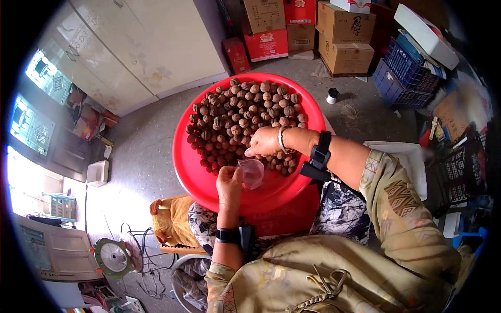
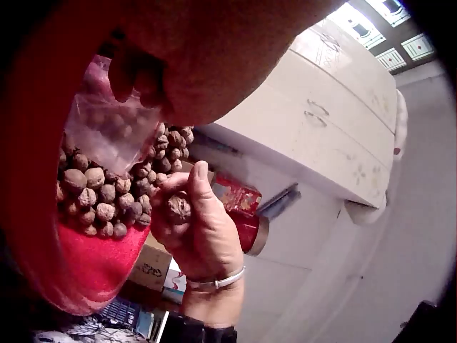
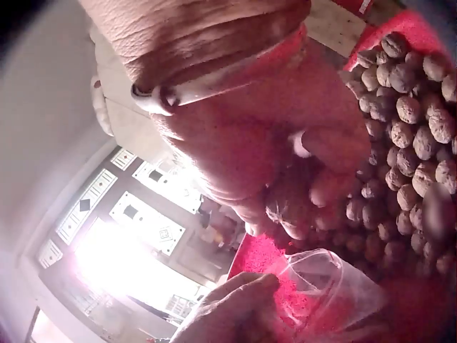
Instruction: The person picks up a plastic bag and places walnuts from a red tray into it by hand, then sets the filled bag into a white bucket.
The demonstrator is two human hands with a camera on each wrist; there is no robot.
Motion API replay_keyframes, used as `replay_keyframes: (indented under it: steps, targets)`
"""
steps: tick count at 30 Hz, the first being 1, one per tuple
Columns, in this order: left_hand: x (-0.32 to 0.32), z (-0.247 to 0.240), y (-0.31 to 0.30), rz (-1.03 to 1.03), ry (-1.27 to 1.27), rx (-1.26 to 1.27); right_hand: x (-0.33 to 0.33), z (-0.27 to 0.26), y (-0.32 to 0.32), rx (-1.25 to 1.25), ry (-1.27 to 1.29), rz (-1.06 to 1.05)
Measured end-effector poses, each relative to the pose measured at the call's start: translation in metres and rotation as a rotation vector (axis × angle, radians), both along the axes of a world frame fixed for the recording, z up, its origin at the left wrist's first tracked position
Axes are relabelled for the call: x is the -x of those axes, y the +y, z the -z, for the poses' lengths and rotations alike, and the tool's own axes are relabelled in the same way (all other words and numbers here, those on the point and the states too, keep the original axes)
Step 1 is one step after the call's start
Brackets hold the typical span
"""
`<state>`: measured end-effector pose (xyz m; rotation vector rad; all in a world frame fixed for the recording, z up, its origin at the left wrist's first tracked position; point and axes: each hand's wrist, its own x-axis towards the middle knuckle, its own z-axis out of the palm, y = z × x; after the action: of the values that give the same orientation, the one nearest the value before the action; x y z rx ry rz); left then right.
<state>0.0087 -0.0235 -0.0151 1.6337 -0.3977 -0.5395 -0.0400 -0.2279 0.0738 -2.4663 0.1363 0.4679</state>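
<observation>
My left hand [image 1: 229, 182] pinches the edge of a small clear plastic bag [image 1: 252, 175] near the front rim of a round red basin [image 1: 201, 190]. The bag's mouth stands open in the right wrist view, and red shows through its thin film. Just above and to the right of it, my right hand [image 1: 266, 141] holds a walnut [image 2: 178, 207] in its curled fingers, seen best in the left wrist view. Many loose walnuts [image 1: 240, 112] fill the far part of the basin, under and beyond that hand.
Stacked cardboard boxes [image 1: 347, 31] and blue plastic crates [image 1: 402, 78] stand at the back right. A white tub [image 1: 402, 151] lies right of the basin. On the floor at left are a round green-rimmed object [image 1: 112, 257] and loose cables. White cabinets [image 1: 141, 47] line the back left.
</observation>
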Motion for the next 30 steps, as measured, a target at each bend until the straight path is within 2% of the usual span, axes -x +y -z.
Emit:
replay_keyframes:
  steps: [2,4,5,7,8,9,10,12,16,20,21,22,24,26,30]
  targets:
    - [-0.001,-0.001,0.0,-0.001,-0.032,-0.048,0.004,-0.004,-0.001,-0.085,0.024,0.014]
    - [-0.001,-0.002,0.0,-0.004,-0.065,-0.095,0.01,-0.016,0.001,-0.255,0.152,0.228]
    - [0.001,-0.003,0.0,0.006,-0.034,-0.033,0.011,-0.014,-0.001,-0.35,0.188,0.3]
    - [0.004,-0.007,-0.001,0.013,-0.004,0.031,0.004,0.012,-0.011,-0.368,0.15,0.22]
    - [0.005,-0.009,-0.002,0.001,0.028,0.038,0.005,0.005,-0.009,-0.387,0.111,0.142]
    - [0.006,-0.011,-0.003,-0.012,0.059,0.045,0.014,-0.011,-0.007,-0.402,0.207,0.183]
    - [0.006,-0.013,-0.002,-0.017,0.06,0.047,0.015,-0.007,-0.006,-0.399,0.208,0.179]
    - [0.007,-0.016,-0.002,-0.007,0.092,0.021,0.016,-0.003,0.0,-0.33,0.055,0.195]
    - [0.004,-0.012,0.0,0.002,0.082,0.024,0.015,-0.001,0.006,-0.209,0.044,0.204]
    - [0.004,-0.013,-0.002,0.003,0.107,0.053,0.009,0.009,0.017,-0.055,-0.141,0.152]
    - [0.004,-0.013,-0.002,0.002,0.102,0.048,0.009,0.009,0.02,-0.172,-0.101,0.172]
    - [0.004,-0.013,-0.001,0.005,0.102,0.045,0.009,0.01,0.022,-0.175,-0.101,0.175]
    - [0.006,-0.014,-0.002,-0.003,0.085,0.057,0.009,0.014,0.025,-0.124,-0.282,0.239]
    - [0.005,-0.012,-0.003,0.005,0.083,0.059,0.009,0.016,0.025,0.078,-0.139,0.177]
    - [0.004,-0.01,-0.003,0.004,0.053,0.041,0.013,0.029,0.038,0.257,0.094,0.094]
